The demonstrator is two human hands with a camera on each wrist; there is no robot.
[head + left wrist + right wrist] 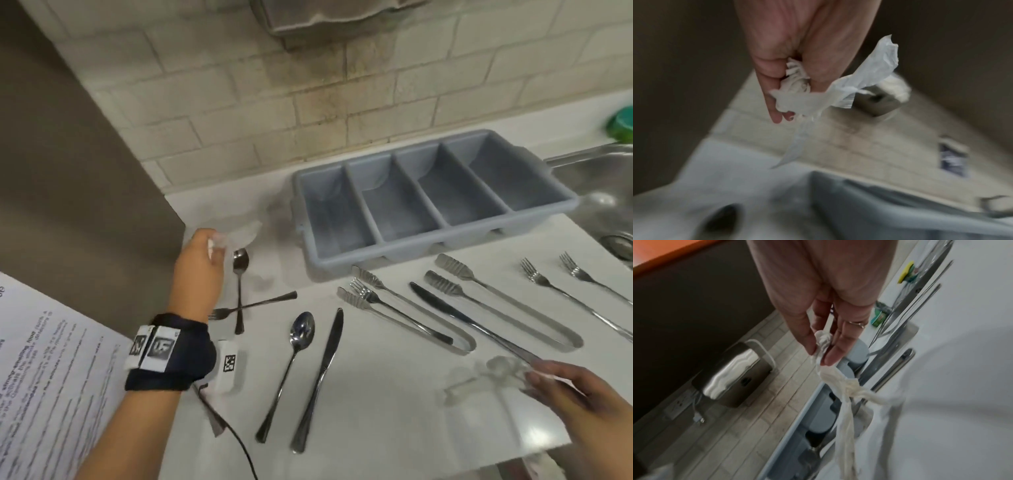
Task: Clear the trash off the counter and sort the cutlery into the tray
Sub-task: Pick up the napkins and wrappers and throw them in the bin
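Note:
My left hand (205, 253) (789, 91) grips a crumpled clear plastic wrapper (239, 236) (818, 99) above the counter's back left, over a spoon (239, 284) crossed with a fork (253, 305). My right hand (561, 383) (822, 347) pinches a knotted clear plastic wrapper (486, 373) (844, 386) that hangs over the front right. The grey four-compartment tray (424, 236) stands against the wall with nothing in it. In front of it lie a spoon (291, 359), two knives (322, 373), two tongs (411, 308) and several forks (548, 284).
A steel sink (603, 195) lies to the right of the tray. A dark panel (68, 171) rises on the left with printed paper (41, 370) below it. A steel paper towel dispenser (731, 378) hangs on the tiled wall.

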